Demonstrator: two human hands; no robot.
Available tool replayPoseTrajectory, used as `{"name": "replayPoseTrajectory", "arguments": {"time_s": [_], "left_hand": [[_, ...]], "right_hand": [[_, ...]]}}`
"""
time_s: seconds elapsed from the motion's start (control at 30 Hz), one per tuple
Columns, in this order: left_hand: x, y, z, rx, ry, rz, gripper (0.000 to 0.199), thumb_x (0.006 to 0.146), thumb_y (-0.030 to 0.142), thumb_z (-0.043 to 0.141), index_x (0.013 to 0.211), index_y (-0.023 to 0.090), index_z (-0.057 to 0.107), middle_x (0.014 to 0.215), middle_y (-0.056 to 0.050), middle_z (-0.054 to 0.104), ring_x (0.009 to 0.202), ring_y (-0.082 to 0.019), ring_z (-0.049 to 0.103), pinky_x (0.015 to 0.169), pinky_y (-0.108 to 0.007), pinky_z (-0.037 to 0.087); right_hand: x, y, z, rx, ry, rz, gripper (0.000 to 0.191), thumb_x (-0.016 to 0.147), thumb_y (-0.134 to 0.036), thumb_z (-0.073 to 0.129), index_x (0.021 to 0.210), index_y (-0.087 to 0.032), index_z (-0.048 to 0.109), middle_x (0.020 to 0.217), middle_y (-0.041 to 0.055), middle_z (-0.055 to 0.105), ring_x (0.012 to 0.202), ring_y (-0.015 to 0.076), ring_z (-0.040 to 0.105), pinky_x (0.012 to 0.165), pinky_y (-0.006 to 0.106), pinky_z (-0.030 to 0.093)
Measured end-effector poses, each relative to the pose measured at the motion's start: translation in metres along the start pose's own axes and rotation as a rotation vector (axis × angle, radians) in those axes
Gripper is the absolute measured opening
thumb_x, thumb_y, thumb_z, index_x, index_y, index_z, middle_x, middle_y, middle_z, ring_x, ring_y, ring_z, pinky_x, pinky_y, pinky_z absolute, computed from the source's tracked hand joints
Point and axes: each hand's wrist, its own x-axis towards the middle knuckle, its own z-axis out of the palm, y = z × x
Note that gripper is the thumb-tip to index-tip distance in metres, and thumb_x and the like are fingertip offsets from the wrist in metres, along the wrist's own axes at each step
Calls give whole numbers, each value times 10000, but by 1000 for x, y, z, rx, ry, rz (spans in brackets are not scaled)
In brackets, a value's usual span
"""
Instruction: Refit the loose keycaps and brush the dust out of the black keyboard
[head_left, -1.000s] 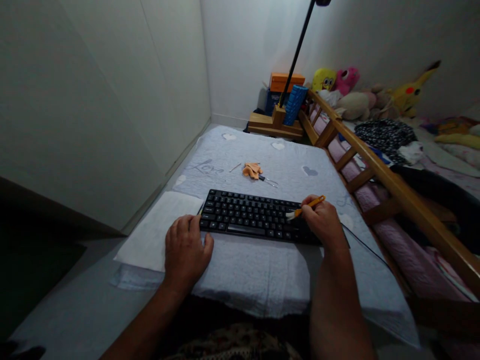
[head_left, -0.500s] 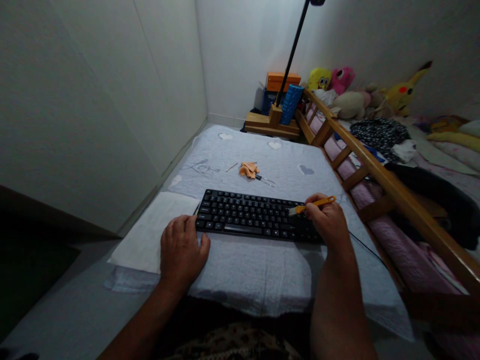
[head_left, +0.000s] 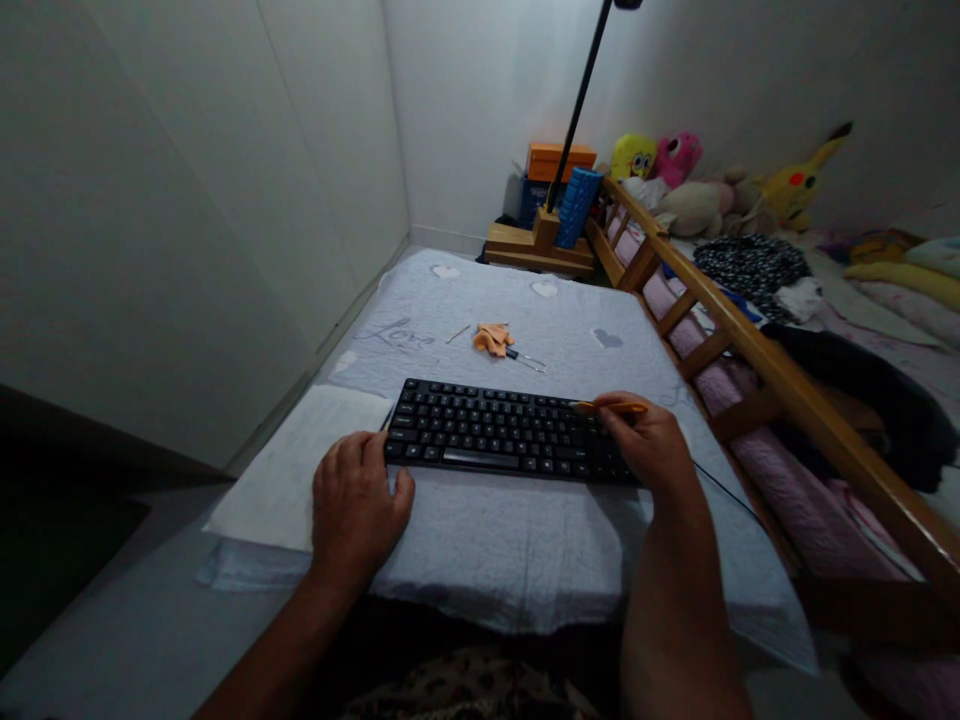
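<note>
A black keyboard (head_left: 487,425) lies across the cloth-covered table. My left hand (head_left: 360,500) rests at its left end, fingertips by the edge and thumb apart, holding nothing that shows. Pinched in my right hand (head_left: 637,435) is a small brush with an orange handle (head_left: 626,407); its pale bristles are over the upper right keys. Behind the keyboard sit a crumpled orange cloth (head_left: 493,340), a thin tool with a black grip and metal prongs (head_left: 529,360), and a thin stick (head_left: 457,333).
White sheet (head_left: 285,470) lies under and beside my left hand. A black cable (head_left: 731,492) runs off to the right. A wooden bed rail (head_left: 750,335) borders the table's right side; a lamp pole (head_left: 581,100) stands behind, near a blue roller (head_left: 577,207).
The brush has tilted from slanting to nearly level, and its bristles have moved up toward the keyboard's back edge. The whole view has shifted slightly, and my left hand stays beside the keyboard.
</note>
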Motion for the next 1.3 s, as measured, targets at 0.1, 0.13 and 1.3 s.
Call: {"name": "replayPoseTrajectory", "arguments": {"time_s": [0.1, 0.13, 1.3], "left_hand": [[0, 0, 0, 16, 7, 8, 343, 900, 285, 498, 1196, 125, 563, 1193, -183, 583, 1178, -345, 508, 1042, -499, 408], [0, 0, 0, 20, 10, 13, 340, 901, 284, 497, 1193, 124, 564, 1190, -183, 585, 1176, -345, 507, 1041, -498, 409], [1, 0, 0, 37, 14, 19, 354, 905, 300, 506, 1191, 105, 582, 1174, -179, 590, 1157, -343, 519, 1031, -486, 417]], "right_hand": [[-1, 2, 2, 13, -46, -20, 250, 831, -361, 573, 889, -209, 764, 939, 73, 773, 903, 240, 695, 852, 362, 493], [-2, 2, 2, 5, -63, -26, 255, 836, -369, 575, 880, -208, 767, 931, 74, 772, 893, 239, 694, 841, 361, 494], [-16, -20, -20, -54, -117, 72, 296, 798, -387, 539, 757, -183, 749, 637, 39, 686, 569, 191, 607, 536, 294, 419]]}}
